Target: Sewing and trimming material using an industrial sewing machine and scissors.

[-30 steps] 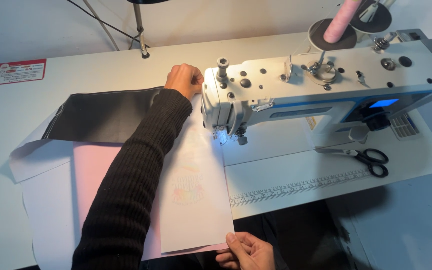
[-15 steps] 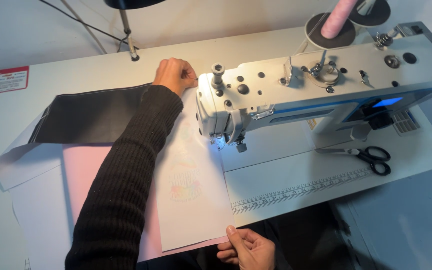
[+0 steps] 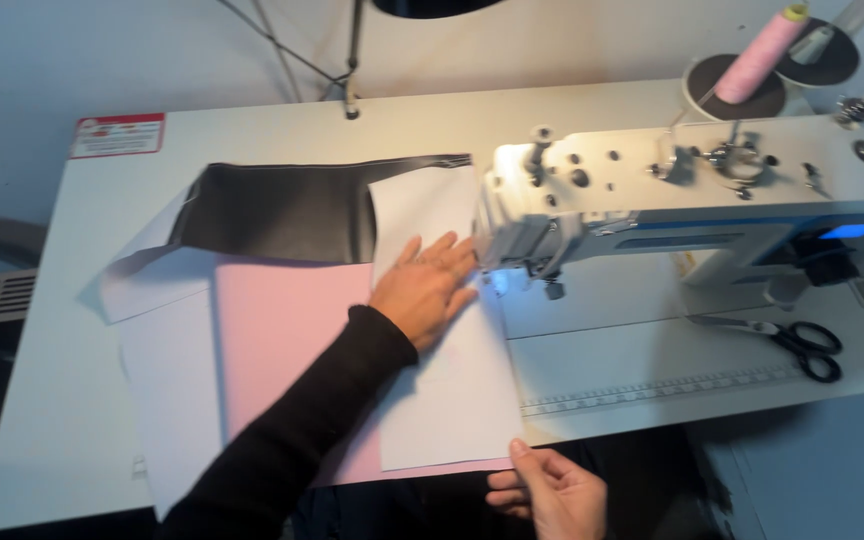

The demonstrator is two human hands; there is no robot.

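Head view. Left hand [image 3: 424, 290] lies flat and open, palm down, fingers spread on the white fabric panel [image 3: 447, 385], fingertips close to the needle end of the sewing machine [image 3: 692, 190]. Sleeve is black and reaches in from the lower left. Right hand [image 3: 544, 490] sits at the table's front edge, thumb and fingers pinching the panel's near right corner.

White panel: long, rectangular, smooth, runs from the front edge back toward the machine head. It rests on top of a pale pink piece [image 3: 282, 340], which shows to its left and as a thin strip along its near edge. A black piece [image 3: 282, 210] lies behind the pink one, toward the table's back left. More white sheet [image 3: 167, 380] spreads under all of these, out toward the left edge.

Table [image 3: 72, 420]: white, flat. Black-handled scissors [image 3: 797, 340] rest on the right side, in front of the machine. A printed ruler strip [image 3: 652, 390] runs along the front edge. Pink thread cone [image 3: 762, 55] stands at the back right corner. A red-and-white label [image 3: 117, 135] is stuck at the back left corner. Lamp stem [image 3: 354, 60] rises from the back edge. Wall behind is pale.
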